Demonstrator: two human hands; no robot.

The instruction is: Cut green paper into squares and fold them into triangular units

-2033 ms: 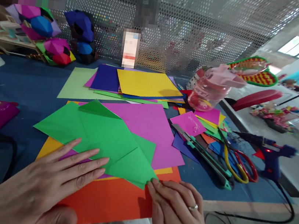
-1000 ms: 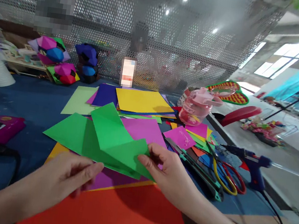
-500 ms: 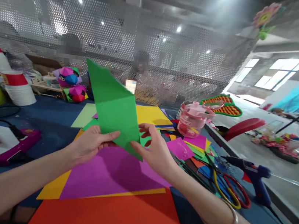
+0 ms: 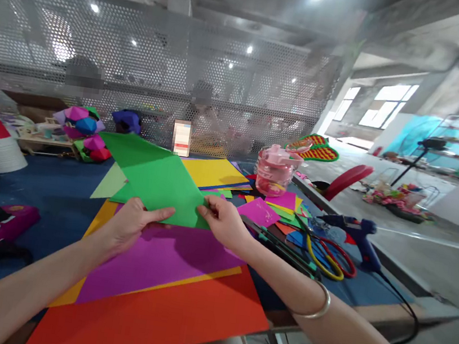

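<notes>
A magenta plastic power strip (image 4: 25,220) lies well left of the left hand (image 4: 130,226), whose thumb presses on the lower edge of a green folded paper sheet (image 4: 155,179); its fingers seem tucked underneath, though the sheet hides most of them. The sheet extends up and away from both hands, its long axis slanting from far left to near right, above a flat purple paper sheet (image 4: 166,257). At that near-right end the right hand (image 4: 225,220) pinches the sheet's edge. Farther right lies a dark-blue plastic glue gun (image 4: 360,233).
</notes>
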